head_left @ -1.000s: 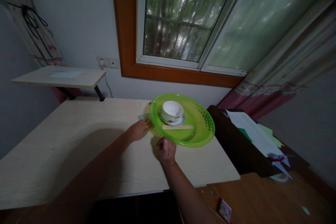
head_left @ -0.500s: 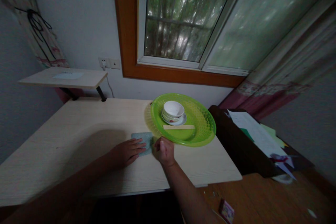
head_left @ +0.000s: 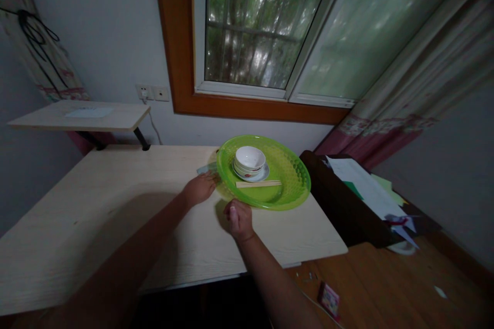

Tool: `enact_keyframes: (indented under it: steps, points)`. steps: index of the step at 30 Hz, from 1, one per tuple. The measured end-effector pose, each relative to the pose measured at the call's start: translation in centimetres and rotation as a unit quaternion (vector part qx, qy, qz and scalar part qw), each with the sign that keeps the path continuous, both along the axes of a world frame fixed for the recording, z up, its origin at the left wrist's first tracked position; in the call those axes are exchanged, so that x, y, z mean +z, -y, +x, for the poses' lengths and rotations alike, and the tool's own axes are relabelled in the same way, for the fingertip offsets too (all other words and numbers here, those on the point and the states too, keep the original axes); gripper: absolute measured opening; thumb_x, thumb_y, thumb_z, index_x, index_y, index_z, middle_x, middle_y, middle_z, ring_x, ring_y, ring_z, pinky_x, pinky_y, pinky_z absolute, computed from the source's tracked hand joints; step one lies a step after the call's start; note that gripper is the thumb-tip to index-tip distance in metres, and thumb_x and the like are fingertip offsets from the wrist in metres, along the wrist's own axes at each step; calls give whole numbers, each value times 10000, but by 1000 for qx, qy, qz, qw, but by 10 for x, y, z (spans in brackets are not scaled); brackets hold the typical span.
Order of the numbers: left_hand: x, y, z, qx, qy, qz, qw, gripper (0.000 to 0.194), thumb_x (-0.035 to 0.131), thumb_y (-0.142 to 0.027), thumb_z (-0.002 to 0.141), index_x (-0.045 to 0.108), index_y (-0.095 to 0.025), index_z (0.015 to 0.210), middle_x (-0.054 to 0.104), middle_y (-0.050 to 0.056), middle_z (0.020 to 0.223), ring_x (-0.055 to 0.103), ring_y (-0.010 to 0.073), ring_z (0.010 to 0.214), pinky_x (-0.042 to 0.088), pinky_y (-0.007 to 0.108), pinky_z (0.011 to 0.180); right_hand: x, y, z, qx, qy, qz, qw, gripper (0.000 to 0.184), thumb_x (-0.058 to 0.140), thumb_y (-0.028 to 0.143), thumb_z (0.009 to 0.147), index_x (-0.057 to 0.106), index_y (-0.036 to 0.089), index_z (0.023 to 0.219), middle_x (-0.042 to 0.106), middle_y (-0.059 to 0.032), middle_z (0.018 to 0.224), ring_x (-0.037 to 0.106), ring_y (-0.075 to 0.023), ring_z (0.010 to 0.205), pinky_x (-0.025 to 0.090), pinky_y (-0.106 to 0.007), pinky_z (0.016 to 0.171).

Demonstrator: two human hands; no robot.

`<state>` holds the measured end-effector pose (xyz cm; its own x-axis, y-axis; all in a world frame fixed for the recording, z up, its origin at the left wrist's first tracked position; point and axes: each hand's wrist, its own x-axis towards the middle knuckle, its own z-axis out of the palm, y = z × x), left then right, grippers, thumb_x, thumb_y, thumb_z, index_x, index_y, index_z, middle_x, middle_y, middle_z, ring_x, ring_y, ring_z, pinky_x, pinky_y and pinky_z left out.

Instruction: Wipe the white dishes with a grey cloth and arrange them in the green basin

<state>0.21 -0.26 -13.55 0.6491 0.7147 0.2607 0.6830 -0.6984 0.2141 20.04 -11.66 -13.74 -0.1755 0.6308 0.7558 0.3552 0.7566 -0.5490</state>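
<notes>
My left hand [head_left: 200,187] lies palm down on the desk, its fingers stretched out over a pale blue-green cloth [head_left: 206,168]. The cloth is partly covered by those fingers and by the left side of a lime-green plastic tray [head_left: 291,196]. At the tray's near rim, my right hand [head_left: 238,220] is closed against the edge, its fingertips hidden. A shadow shows beneath the tray's left side, which looks raised. Stacked white bowls [head_left: 250,158] sit on a small white plate [head_left: 263,175] in the tray, with light wooden chopsticks [head_left: 258,184] in front.
A raised shelf [head_left: 111,121] bearing a white sheet stands at the desk's back left. Behind the desk are a wall socket [head_left: 152,93] and a window [head_left: 266,25]. Papers [head_left: 366,185] lie on dark furniture at right. A small pink box [head_left: 329,299] rests on the floor.
My left hand has slid the cloth away from me, toward the far left edge of the tray. My right hand stays at the near rim. The whole view has shifted slightly.
</notes>
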Motion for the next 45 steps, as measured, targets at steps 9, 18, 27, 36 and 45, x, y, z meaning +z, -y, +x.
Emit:
enact_keyframes:
  steps: [9,18,27,36,45]
  points:
    - [3,80,-15,-130,17,-51,990,416,381,-302,1064,655,-250,1373,633,62,1452,417,238,1502,341,491,1252,3,0,-2,-9,-31,-34,999,422,301,332,1076,642,223,853,658,-74,752,641,-197,735,522,-355,725]
    - [-11,90,-101,-16,47,24,998,456,365,-292,1064,568,-233,1468,502,62,1579,332,229,1548,302,505,1275,14,-2,-7,51,67,-98,992,431,344,362,1088,731,196,1181,737,-109,1275,669,-209,1226,513,-411,1101]
    - [-27,81,-157,200,-66,4,978,620,305,-485,1053,480,-148,1543,404,102,1639,336,325,1538,276,556,1259,11,-5,-23,67,400,-154,901,650,367,541,1070,372,161,1597,312,-127,1675,270,-267,1579,260,-514,1294]
    - [-22,85,-152,235,-67,3,970,616,297,-449,1047,505,-112,1518,422,125,1627,344,323,1536,280,548,1253,14,37,27,25,435,-190,880,759,395,576,1052,290,80,1617,180,-185,1697,190,-331,1595,248,-566,1289]
    - [-26,83,-152,234,-61,4,970,583,273,-373,1049,483,-134,1537,395,110,1642,337,303,1541,281,553,1255,12,22,-50,121,434,-157,879,772,344,643,1041,265,154,1634,198,-119,1714,155,-282,1608,198,-525,1309]
